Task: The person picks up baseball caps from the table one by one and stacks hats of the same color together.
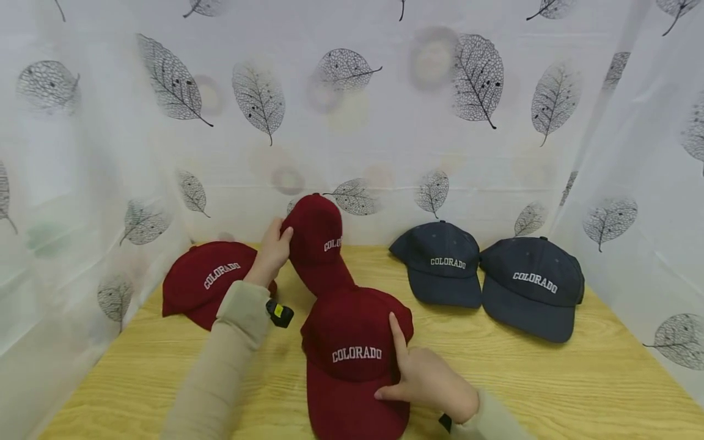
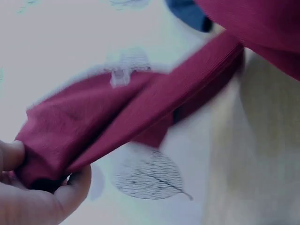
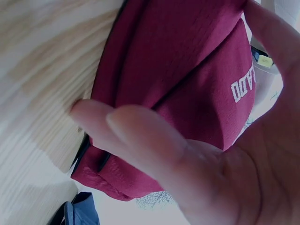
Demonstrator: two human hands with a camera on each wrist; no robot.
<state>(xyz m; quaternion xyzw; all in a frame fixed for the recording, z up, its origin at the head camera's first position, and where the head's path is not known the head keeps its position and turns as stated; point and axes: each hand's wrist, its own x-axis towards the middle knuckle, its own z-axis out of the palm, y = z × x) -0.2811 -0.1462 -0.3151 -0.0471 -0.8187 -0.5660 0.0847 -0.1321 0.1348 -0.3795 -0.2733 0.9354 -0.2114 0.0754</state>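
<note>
My left hand [image 1: 271,253] pinches the back edge of a dark red cap [image 1: 315,235] lettered in white, holding it up on its side. In the left wrist view its thumb and fingers close on the cloth [image 2: 70,131]. The brim end of that cap meets a second red cap [image 1: 352,394], marked COLORADO, at the front middle. Spread over the right side of this front cap is my right hand [image 1: 431,382], index finger extended on the crown and thumb on the brim. Straight fingers [image 3: 145,136] lie along the cap's side in the right wrist view.
Behind my left forearm, a third red cap [image 1: 189,281] sits on the wooden table [image 1: 550,391]. Two navy caps [image 1: 445,269] [image 1: 533,287] stand side by side at the back right. A white leaf-print curtain [image 1: 374,140] walls off the back and both sides.
</note>
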